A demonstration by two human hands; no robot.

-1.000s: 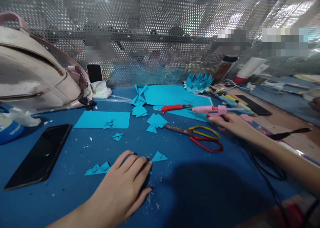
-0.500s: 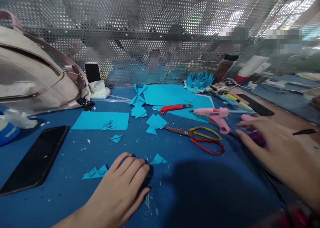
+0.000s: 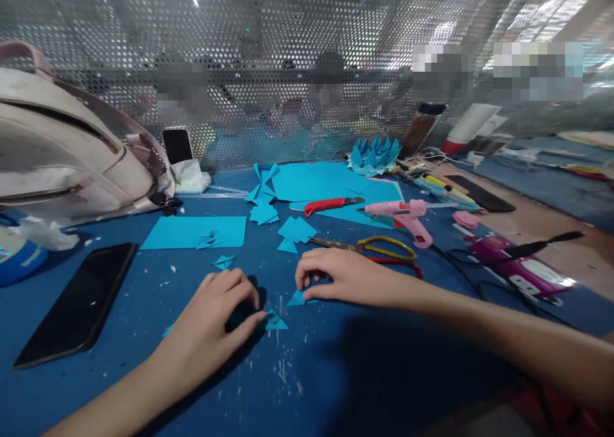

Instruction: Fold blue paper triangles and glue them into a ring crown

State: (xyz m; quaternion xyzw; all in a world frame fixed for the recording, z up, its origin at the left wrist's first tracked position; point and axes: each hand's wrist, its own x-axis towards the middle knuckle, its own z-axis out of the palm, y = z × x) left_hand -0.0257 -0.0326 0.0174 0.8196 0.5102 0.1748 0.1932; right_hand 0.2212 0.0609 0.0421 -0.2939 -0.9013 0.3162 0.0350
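Fingers of left hand [image 3: 215, 309] pinching folded paper triangle [image 3: 275, 322], right hand [image 3: 343, 277] pinching another triangle [image 3: 296, 299]

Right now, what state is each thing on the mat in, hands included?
left hand: fingers curled, touching a folded blue triangle
right hand: pinching a second folded triangle
scissors: lying flat, blades closed
glue gun: lying on its side, unheld
red-handled knife: resting on the blue sheet
black phone: screen dark, flat on the mat
paper flower: assembled, upright by the mesh
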